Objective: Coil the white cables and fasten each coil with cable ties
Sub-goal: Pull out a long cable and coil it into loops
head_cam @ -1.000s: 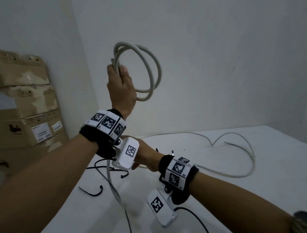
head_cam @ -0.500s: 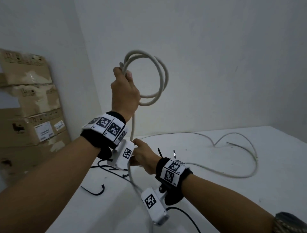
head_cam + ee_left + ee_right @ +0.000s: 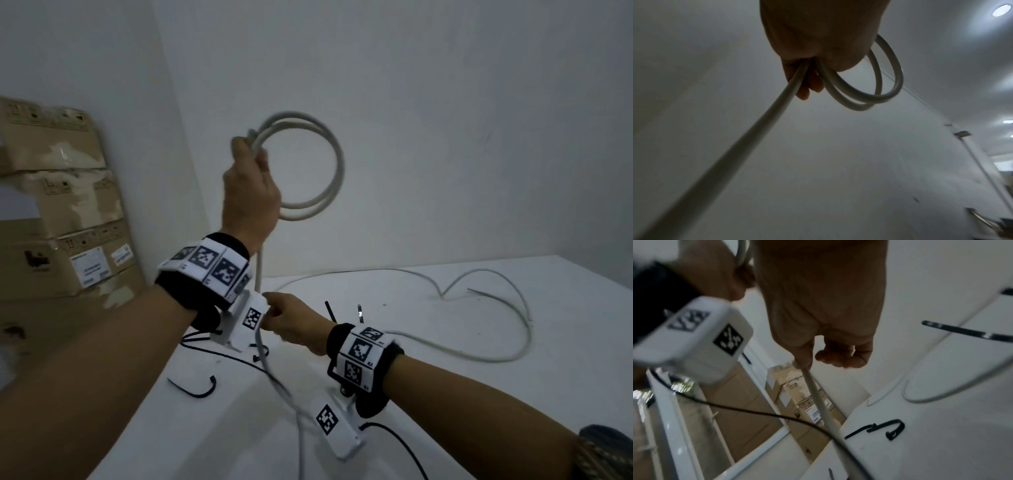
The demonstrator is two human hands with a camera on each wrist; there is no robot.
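Here the left hand (image 3: 250,192) is raised, fist wrapped around the coil (image 3: 310,164) so its loops hang clear of the table (image 3: 479,394). Below, the right hand (image 3: 291,323) pinches the trailing cable (image 3: 818,399), likely feeding the next loop.

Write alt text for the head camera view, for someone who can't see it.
A raised left hand grips a coil of white cable while the right hand pinches its trailing length below. Loose black cable ties lie on the white table.
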